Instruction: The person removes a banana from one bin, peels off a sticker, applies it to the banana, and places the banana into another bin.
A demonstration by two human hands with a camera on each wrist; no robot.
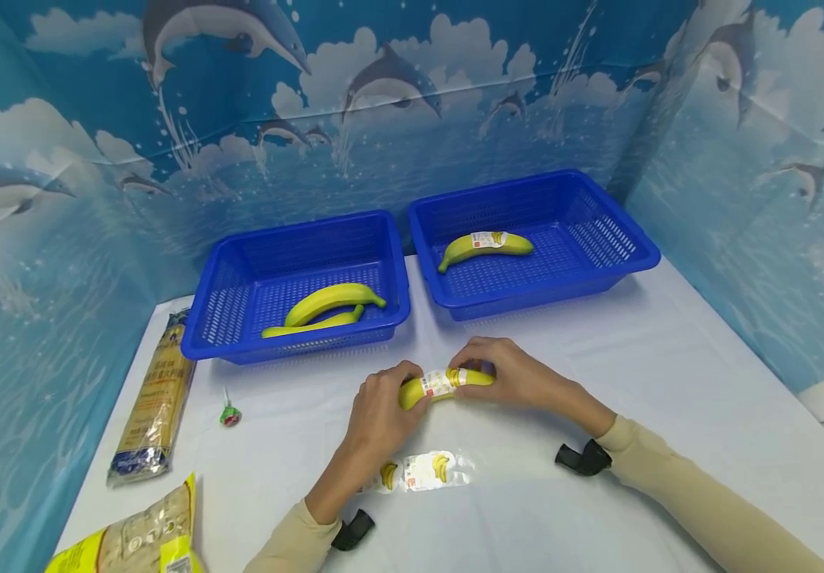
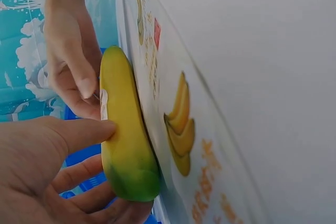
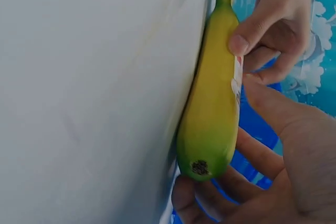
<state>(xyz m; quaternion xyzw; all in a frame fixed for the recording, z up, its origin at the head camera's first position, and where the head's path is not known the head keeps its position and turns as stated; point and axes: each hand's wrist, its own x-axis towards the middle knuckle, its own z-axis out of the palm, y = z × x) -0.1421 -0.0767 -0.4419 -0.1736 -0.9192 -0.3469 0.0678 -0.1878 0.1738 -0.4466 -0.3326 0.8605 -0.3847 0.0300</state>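
While left hand (image 1: 381, 407) and right hand (image 1: 515, 376) grip a banana (image 2: 127, 135), its label (image 1: 439, 383) is unreadable.

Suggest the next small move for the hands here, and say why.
Probably press the label flat along the held banana: the left hand and right hand both grip it, thumbs close to the label; whether its edges are stuck is unclear. The banana in the right basket bears a similar label.

Both forearms (image 1: 343, 475) angle inward. The left hand (image 1: 383, 404) and right hand (image 1: 508, 374) grip near each other, thumbs (image 2: 86, 132) on the near side.
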